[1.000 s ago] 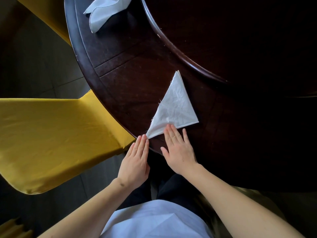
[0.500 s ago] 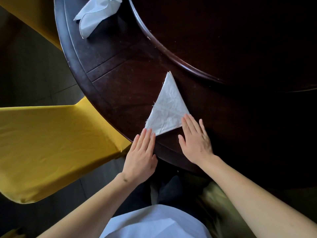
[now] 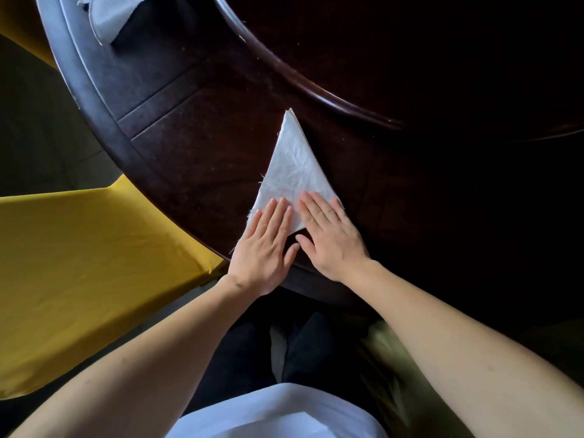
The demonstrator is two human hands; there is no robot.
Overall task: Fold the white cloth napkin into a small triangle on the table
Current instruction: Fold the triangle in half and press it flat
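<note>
Dark round wooden worktop (image 3: 177,128), frame centre: white cloth napkin (image 3: 292,165), already a small triangle. Left hand (image 3: 264,248) and right hand (image 3: 331,238), a second ago at its near edge, now press flat, grip open, grasping nothing—final smoothing, probably.

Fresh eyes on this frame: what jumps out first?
The white cloth napkin folded into a triangle lies near the edge of the dark round wooden table, with the left hand and right hand flat on its near side. A yellow-covered chair stands to the left.
</note>
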